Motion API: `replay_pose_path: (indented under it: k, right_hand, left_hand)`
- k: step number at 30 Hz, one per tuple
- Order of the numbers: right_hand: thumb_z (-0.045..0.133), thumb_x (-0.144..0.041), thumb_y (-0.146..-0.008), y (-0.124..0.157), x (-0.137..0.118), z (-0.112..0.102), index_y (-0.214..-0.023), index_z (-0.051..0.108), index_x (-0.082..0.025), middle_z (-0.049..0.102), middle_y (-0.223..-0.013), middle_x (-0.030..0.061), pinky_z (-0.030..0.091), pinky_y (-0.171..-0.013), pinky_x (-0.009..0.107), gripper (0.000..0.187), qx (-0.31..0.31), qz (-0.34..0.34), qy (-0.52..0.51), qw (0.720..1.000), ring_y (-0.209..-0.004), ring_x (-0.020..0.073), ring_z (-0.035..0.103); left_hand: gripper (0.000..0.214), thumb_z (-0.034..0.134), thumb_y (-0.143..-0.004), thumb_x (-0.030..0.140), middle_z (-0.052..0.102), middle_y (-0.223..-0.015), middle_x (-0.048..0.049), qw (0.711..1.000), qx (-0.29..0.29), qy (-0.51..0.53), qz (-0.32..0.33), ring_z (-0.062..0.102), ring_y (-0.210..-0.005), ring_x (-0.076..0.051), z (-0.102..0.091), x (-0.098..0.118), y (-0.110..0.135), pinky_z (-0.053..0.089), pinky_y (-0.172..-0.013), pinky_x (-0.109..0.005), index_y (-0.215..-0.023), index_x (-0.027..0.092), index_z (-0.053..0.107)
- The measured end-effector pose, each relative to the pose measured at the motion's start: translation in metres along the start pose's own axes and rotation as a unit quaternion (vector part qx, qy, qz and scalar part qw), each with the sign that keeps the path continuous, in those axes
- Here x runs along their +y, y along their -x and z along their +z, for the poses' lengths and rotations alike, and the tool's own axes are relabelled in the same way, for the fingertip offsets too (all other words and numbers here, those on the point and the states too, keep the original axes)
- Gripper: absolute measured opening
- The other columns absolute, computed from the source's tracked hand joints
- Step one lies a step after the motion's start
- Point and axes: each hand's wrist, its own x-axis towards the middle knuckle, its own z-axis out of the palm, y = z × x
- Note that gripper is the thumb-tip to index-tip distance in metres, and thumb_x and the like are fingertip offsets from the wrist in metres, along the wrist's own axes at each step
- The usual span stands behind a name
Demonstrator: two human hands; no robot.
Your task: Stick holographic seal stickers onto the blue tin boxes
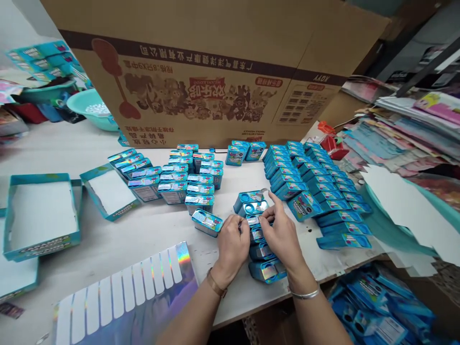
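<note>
A front-to-back row of small blue boxes [268, 270] stands between my hands, several with a shiny silver strip over the top. My left hand [233, 244] is closed, its fingertips pinching at the left end of a silver sticker [253, 220] on one box top. At the other end, the thumb and bent fingers of my right hand [282, 235] press together on the same sticker. The right index finger points forward, with another silver strip [261, 194] at its tip. A holographic sticker sheet [143, 297] with white peeled gaps lies front left.
Blue boxes [204, 201] stand in rows left of my hands, with a larger block of boxes [323, 187] at right. A big cardboard carton [230, 57] walls the back. Open blue trays [41, 247] lie left; more boxes [377, 302] fill a container below the table's right edge.
</note>
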Motion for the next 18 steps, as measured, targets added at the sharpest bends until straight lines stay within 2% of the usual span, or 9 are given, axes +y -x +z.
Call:
replay_pose_path:
  k: [4,6,8,9,11,14,16,18]
  right_hand:
    - [0.050,-0.018,-0.084,-0.001,0.008,0.005,-0.146,0.041,-0.020,0.064,-0.099,0.0080,0.053,-0.083,0.041,0.062,0.026,-0.043,0.018,0.999,-0.088,0.0239,0.062]
    - [0.050,-0.018,-0.085,-0.001,0.008,0.005,-0.147,0.042,-0.021,0.060,-0.108,0.0110,0.052,-0.087,0.044,0.063,0.038,-0.064,0.028,0.997,-0.096,0.0258,0.060]
    - [0.048,-0.017,-0.086,-0.001,0.004,0.001,-0.146,0.045,-0.021,0.057,-0.108,0.0114,0.052,-0.089,0.045,0.060,0.047,-0.074,0.030,0.996,-0.099,0.0267,0.058]
    - [0.048,-0.018,-0.087,0.000,0.000,-0.003,-0.144,0.048,-0.022,0.055,-0.107,0.0110,0.051,-0.090,0.046,0.057,0.056,-0.075,0.026,0.995,-0.100,0.0267,0.057]
    - [0.048,-0.020,-0.090,0.001,-0.009,-0.015,-0.138,0.055,-0.023,0.053,-0.106,0.0097,0.051,-0.091,0.046,0.048,0.067,-0.074,0.006,0.995,-0.101,0.0257,0.057]
    - [0.050,-0.026,-0.094,0.004,-0.025,-0.037,-0.126,0.063,-0.025,0.055,-0.105,0.0077,0.053,-0.088,0.040,0.035,0.052,-0.074,-0.040,0.995,-0.098,0.0226,0.057]
    - [0.051,-0.029,-0.095,0.003,-0.033,-0.048,-0.121,0.065,-0.026,0.056,-0.103,0.0066,0.053,-0.084,0.037,0.030,0.041,-0.080,-0.052,0.995,-0.094,0.0211,0.058]
    - [0.052,-0.031,-0.095,0.000,-0.034,-0.054,-0.119,0.065,-0.025,0.057,-0.103,0.0071,0.052,-0.085,0.039,0.028,0.051,-0.094,-0.027,0.994,-0.095,0.0220,0.058]
  left_hand:
    - [0.027,0.044,-0.092,0.023,0.056,-0.070,-0.0013,0.999,-0.016,-0.015,-0.029,0.058,-0.072,-0.019,0.007,-0.015,0.000,0.043,-0.069,-0.032,-0.065,0.023,0.047]
    - [0.020,0.047,-0.089,0.020,0.057,-0.072,-0.0018,0.998,-0.025,-0.012,-0.055,0.059,-0.074,-0.020,0.010,-0.025,0.001,0.046,-0.072,-0.033,-0.069,0.022,0.051]
    - [0.010,0.049,-0.086,0.016,0.061,-0.082,-0.0027,0.996,-0.016,0.034,-0.080,0.060,-0.078,-0.019,0.012,-0.032,0.002,0.049,-0.075,-0.034,-0.085,0.020,0.058]
    - [0.015,0.049,-0.087,0.016,0.062,-0.087,-0.0031,0.993,-0.009,0.079,-0.092,0.061,-0.079,-0.018,0.011,-0.033,0.001,0.050,-0.075,-0.033,-0.097,0.020,0.059]
    - [0.028,0.046,-0.092,0.022,0.062,-0.095,-0.0039,0.975,-0.002,0.192,-0.111,0.062,-0.081,-0.016,0.009,-0.027,0.000,0.052,-0.072,-0.029,-0.119,0.019,0.054]
    - [0.042,0.046,-0.097,0.038,0.062,-0.110,-0.0079,0.942,-0.014,0.325,-0.087,0.063,-0.091,-0.017,0.001,-0.008,-0.005,0.054,-0.072,-0.027,-0.135,0.020,0.047]
    - [0.049,0.051,-0.096,0.043,0.060,-0.124,-0.0114,0.935,-0.023,0.351,-0.050,0.062,-0.102,-0.020,-0.004,0.006,-0.010,0.055,-0.078,-0.030,-0.139,0.020,0.047]
    - [0.047,0.050,-0.097,0.043,0.058,-0.131,-0.0133,0.940,-0.018,0.341,-0.028,0.061,-0.109,-0.023,-0.006,0.014,-0.015,0.055,-0.085,-0.034,-0.138,0.019,0.050]
